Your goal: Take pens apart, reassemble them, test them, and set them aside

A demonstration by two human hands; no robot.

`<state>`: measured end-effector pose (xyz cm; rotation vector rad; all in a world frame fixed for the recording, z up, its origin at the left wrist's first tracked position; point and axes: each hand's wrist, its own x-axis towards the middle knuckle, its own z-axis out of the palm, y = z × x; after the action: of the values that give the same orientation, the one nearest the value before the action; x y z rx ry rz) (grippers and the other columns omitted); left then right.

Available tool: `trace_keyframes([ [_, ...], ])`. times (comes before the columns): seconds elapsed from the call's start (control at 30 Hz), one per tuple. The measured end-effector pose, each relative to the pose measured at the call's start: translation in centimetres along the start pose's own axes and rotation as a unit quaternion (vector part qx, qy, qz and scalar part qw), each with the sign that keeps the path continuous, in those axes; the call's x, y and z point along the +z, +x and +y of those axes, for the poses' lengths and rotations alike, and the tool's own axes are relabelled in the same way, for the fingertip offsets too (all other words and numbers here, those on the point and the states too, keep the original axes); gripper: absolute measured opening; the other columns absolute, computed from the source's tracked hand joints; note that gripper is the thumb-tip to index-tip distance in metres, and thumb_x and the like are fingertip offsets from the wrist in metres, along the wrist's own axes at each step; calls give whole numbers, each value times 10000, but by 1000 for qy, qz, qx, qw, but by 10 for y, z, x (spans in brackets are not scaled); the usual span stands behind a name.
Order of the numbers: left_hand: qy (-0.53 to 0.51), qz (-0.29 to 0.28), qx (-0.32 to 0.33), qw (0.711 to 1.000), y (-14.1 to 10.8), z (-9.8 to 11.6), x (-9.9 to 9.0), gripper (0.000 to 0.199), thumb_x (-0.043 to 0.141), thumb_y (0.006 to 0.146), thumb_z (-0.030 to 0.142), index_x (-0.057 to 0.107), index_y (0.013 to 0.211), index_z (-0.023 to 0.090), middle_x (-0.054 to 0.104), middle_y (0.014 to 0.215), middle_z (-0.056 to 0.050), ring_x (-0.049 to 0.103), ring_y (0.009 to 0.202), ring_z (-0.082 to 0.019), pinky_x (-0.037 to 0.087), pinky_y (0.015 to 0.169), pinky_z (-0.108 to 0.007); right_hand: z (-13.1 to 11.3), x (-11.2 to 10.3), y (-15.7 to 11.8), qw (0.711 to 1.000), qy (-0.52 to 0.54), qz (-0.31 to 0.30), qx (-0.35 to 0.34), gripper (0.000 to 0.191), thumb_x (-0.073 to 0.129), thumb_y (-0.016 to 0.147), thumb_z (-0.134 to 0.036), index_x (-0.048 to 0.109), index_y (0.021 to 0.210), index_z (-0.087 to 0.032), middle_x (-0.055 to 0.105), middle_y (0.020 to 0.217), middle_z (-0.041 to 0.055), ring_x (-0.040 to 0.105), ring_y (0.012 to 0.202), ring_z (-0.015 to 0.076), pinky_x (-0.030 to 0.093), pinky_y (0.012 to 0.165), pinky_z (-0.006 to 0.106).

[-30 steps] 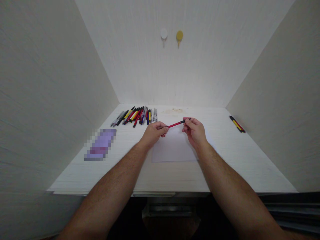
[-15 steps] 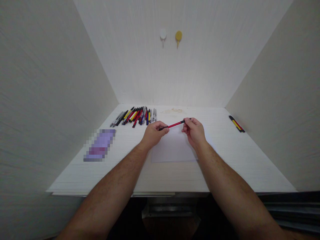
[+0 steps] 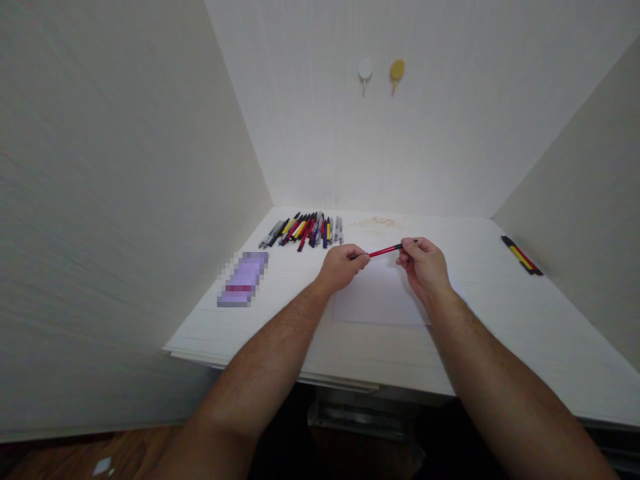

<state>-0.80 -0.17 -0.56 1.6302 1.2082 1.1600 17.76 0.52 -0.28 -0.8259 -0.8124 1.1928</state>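
Between my two hands is a red pen point(image 3: 383, 252) with black ends, held nearly level and tilted up toward the right. My left hand point(image 3: 344, 265) pinches its left end between thumb and fingers. At the other end, the fingers of my right hand point(image 3: 425, 264) are closed on the black part. Under the pen lies white paper point(image 3: 377, 300) on the white table. A cluster of pens point(image 3: 305, 230) in red, yellow, black, blue and clear lies beyond my left hand. A few more pens point(image 3: 521, 255), red, yellow and black, lie together at the right.
A pixelated purple object point(image 3: 244, 279) lies on the table's left side. White walls enclose the table at left, back and right. A white hook point(image 3: 365, 69) and a yellow hook point(image 3: 397, 70) are on the back wall. A brownish stain point(image 3: 380, 221) marks the table's rear.
The camera view has turned left, so everything appears shifted to the right. Both hands keep hold of the red pen in much the same pose.
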Motion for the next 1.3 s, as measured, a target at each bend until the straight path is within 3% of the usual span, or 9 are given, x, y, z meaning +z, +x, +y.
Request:
trace_keyframes([
  [0.17,-75,-33,-30,996,3,-2,-1,179,638,729,319,633,701,142,557,541,16,497,500,-98,403,508,-230,0,0,0,1000,8,-7,-2,284,840,578,-303,613,681,-167,566,543,-46,493,457,61,458,444,190],
  [0.27,-35,-21,-14,999,2,0,-1,200,651,734,344,647,719,144,577,565,12,507,523,-102,408,530,-232,1,0,0,1000,11,-7,-2,308,845,567,-310,591,670,-168,581,568,-44,487,453,58,457,441,191],
  [0.47,82,50,78,992,-2,1,1,180,679,728,331,704,805,170,683,724,-15,577,651,-131,425,608,-242,0,1,1,1000,-3,4,1,381,837,588,-373,505,619,-187,519,501,-63,449,426,59,445,430,193],
  [0.63,87,53,69,992,-2,0,4,181,694,719,338,719,808,182,679,684,-6,574,622,-134,424,588,-245,-1,2,0,1000,13,-18,15,334,828,603,-376,568,675,-180,534,543,-56,453,447,56,450,444,192],
  [0.77,18,40,39,998,0,0,3,231,726,685,328,734,858,175,709,743,-26,594,646,-138,455,617,-256,-1,2,0,999,5,-28,25,305,825,601,-365,611,697,-170,561,597,-42,467,476,53,454,457,191],
  [1.0,-221,-76,-2,972,0,0,-4,403,724,722,313,701,1087,142,730,952,-105,648,717,-147,515,738,-317,-1,-4,8,999,38,16,17,303,800,618,-391,621,723,-170,559,638,-45,452,469,43,453,444,189],
  [1.3,-229,-68,-26,971,3,-7,-6,335,808,623,274,705,908,131,731,854,-87,669,702,-167,518,731,-329,-5,-5,5,998,49,-38,17,285,793,630,-386,615,698,-174,587,647,-30,475,490,52,456,473,199],
])
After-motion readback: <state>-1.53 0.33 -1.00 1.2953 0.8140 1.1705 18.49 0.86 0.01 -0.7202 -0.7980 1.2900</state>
